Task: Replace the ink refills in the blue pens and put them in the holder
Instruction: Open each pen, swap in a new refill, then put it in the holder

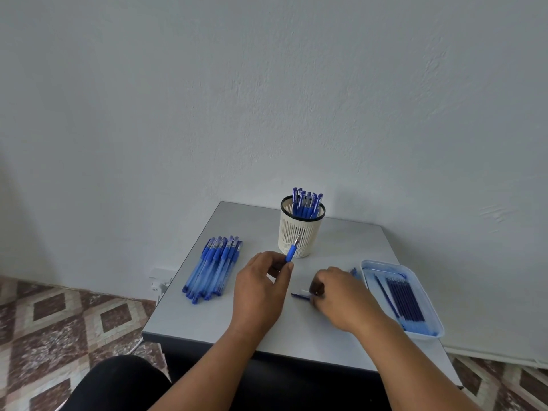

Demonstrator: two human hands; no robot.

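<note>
The left hand pinches a blue pen's grip section just in front of the pen holder; the right hand's fingers curl onto a thin refill on the table. Both parts look light; the refill is slim and probably bendy, best held near its middle.

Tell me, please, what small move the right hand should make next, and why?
Probably lift the dark blue refill off the grey table toward the blue-gripped pen. The left hand holds that pen tip-up, while the right hand pinches the refill lying flat.
</note>
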